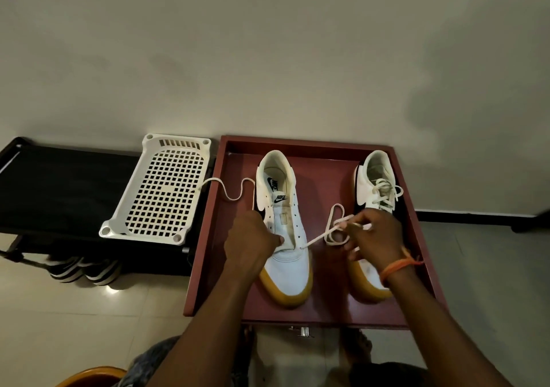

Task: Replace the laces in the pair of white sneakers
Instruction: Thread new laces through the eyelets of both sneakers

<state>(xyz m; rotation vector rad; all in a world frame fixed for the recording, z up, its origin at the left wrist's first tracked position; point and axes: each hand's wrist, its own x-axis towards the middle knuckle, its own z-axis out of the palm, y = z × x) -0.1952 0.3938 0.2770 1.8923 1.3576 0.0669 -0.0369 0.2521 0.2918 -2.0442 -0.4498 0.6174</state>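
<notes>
Between both hands (251, 241), unlaced sneaker (282, 226), lace (336, 229) pinched right

Between the left fingers (275, 239) and right fingers (354, 226), a taut lace (320, 239) and its loose loops cross the bare tray (324, 184) floor. Beyond both, the strip between the two sneakers lies open; the laced sneaker (375, 196) crowds the right fingers' outer side.

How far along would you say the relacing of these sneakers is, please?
Early. The right sneaker is laced, old or new unclear. On the left sneaker only the lowest eyelets hold the lace; the right hand pulls it through, the left hand steadies. Upper eyelets remain.
</notes>
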